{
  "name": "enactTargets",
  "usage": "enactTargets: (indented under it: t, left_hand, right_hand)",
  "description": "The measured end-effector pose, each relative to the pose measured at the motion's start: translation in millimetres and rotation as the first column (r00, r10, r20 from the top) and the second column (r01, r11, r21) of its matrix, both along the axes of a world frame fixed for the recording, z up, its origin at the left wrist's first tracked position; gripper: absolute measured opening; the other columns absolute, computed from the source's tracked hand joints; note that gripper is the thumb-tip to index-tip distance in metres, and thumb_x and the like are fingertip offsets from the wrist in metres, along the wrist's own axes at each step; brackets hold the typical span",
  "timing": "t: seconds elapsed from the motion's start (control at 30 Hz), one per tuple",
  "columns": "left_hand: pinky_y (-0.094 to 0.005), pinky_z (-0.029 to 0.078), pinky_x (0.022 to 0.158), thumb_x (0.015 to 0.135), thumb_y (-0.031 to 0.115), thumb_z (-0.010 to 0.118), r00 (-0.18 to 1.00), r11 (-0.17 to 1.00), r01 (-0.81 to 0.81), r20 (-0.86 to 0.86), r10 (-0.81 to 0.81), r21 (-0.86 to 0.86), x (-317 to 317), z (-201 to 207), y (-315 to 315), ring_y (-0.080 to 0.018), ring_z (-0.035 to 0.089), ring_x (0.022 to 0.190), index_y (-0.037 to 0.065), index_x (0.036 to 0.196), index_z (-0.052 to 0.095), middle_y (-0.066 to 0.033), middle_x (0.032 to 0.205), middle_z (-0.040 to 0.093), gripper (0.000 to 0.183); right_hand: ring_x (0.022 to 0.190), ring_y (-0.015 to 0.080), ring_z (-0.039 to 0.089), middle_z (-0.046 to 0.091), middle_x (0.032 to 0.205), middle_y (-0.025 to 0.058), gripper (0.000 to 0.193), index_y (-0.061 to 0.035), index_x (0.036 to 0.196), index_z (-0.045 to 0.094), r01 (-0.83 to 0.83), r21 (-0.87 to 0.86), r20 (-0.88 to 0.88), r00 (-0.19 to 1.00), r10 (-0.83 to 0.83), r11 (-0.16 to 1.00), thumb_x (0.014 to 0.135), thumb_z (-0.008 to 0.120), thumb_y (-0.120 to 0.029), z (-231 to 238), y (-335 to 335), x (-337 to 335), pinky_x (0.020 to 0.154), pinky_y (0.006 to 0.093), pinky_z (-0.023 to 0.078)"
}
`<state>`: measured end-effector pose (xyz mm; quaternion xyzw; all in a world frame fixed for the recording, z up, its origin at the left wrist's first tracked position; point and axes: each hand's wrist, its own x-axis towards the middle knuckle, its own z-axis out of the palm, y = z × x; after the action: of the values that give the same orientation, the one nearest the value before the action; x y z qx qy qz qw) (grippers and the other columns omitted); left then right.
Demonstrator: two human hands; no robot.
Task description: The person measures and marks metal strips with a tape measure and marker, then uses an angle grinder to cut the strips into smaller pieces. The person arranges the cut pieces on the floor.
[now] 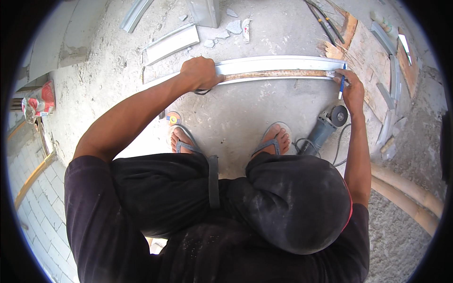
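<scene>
Near the grinder (324,127), right hand (354,90) pinches pen (341,88); left hand (199,73) clasps brown strip (278,74).

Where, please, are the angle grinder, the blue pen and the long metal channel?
Angle grinder (321,132), head view: on its body.
Blue pen (341,87), head view: on its barrel.
Long metal channel (283,62), head view: its far side.

- Left hand (199,73): fingertips tucked out of sight; the fist hides part of the metal channel (283,62).
- Brown strip (278,74): surface details too small to tell.
- Grinder (322,129): cord vanishes behind the right knee (292,203).
- Heels: under the trousers (155,188).
- Poles (406,185): cut by the dark rim.
- Upper metal piece (205,12): cut by the top edge.
</scene>
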<state>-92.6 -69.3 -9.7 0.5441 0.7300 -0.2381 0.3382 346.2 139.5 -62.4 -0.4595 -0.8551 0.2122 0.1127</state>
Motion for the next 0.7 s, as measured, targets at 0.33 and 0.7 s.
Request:
enactTargets:
  t: [0.33,0.7]
  left_hand:
    - [-0.0474,0.062,0.090,0.095,0.063,0.067,1.000,1.000,-0.009,-0.022,0.010,0.011,-6.2,0.9,-2.4,-0.0387,0.078,0.105,-0.001,0.118,0.078,-0.0237,0.112,0.079,0.069]
    - [-0.0488,0.061,0.092,0.095,0.069,0.063,1.000,0.999,-0.014,0.009,0.014,-0.042,-11.7,-1.3,1.8,-0.0395,0.076,0.108,-0.007,0.117,0.075,-0.0246,0.111,0.077,0.079]
  right_hand:
    - [0.108,0.0324,0.072,0.078,0.114,0.0097,0.030,-0.0191,0.119,0.079,-0.001,0.065,0.022,1.000,0.000,0.998,0.090,0.083,-0.024,-1.1,-8.6,-13.6,0.093,0.0413,0.056]
    - [0.109,0.0332,0.071,0.077,0.114,0.0102,0.029,-0.0180,0.118,0.079,0.007,0.064,0.029,1.000,-0.009,0.998,0.090,0.083,-0.024,-0.4,-10.5,-17.4,0.094,0.0409,0.056]
